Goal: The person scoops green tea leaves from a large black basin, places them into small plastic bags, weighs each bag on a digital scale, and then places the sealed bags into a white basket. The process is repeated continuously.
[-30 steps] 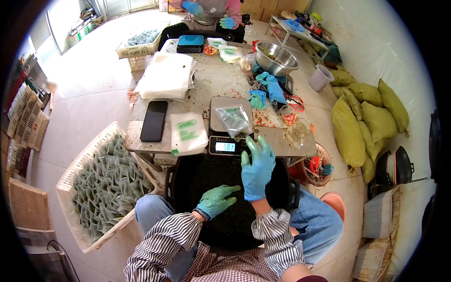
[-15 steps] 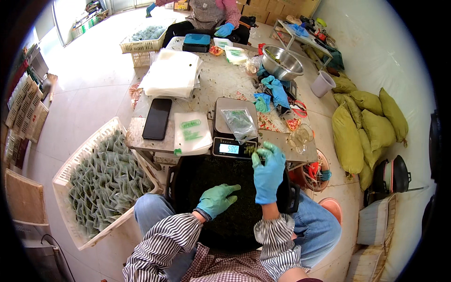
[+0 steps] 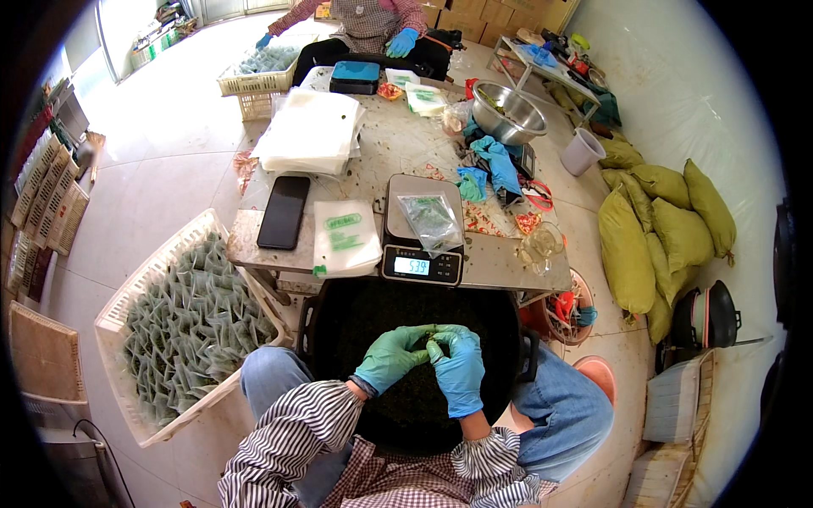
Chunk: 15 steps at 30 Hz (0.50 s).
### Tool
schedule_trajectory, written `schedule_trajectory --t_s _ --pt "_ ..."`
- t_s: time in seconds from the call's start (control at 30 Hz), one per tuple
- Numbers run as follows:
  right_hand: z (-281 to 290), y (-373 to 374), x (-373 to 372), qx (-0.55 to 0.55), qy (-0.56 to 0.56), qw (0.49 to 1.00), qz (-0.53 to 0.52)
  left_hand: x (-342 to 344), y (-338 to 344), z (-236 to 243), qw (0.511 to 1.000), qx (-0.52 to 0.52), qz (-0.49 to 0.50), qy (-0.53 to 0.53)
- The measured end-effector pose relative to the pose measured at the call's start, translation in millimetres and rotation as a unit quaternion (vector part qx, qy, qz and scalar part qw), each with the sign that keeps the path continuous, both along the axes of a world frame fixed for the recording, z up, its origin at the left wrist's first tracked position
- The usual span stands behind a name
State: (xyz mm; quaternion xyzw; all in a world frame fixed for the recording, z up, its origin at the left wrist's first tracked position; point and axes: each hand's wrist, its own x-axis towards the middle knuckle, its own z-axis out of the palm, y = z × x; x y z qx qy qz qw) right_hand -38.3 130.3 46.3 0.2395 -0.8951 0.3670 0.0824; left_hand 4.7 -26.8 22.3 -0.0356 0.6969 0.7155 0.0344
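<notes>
My left hand (image 3: 392, 360), in a green-stained glove, and my right hand (image 3: 458, 372), in a blue glove with green-stained fingers, meet fingertip to fingertip over a wide black tub (image 3: 310, 334). Between the fingertips is a small pinch of dark green leafy bits (image 3: 434, 343). More dark leafy material (image 3: 415, 305) fills the tub. Just beyond, a kitchen scale (image 3: 421, 265) with a lit display stands at the table's edge. A clear plastic bag with green contents (image 3: 432, 222) lies on its plate. Printed flat bags (image 3: 345, 241) are stacked to its left.
A white crate (image 3: 127, 330) of filled pouches stands left. The table (image 3: 389, 144) holds a phone (image 3: 284, 213), a large bag stack (image 3: 309, 131) and a steel bowl (image 3: 508, 114). Green sacks (image 3: 631, 254) lie right. Opposite sits a person in blue gloves (image 3: 402, 42).
My right hand has come down and left from beside the scale to meet my left hand over the tub. The scale's reading has changed. The person opposite has shifted their arms slightly.
</notes>
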Motion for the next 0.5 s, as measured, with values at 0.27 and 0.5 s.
schedule_trajectory --t_s 0.27,0.5 --pt "15 -10 -3 0.072 -0.018 0.997 0.017 1 -10 7 0.991 -0.048 0.011 -0.128" --pt "38 -65 -93 0.082 0.175 0.978 -0.074 6 -6 8 0.917 -0.393 -0.052 0.027"
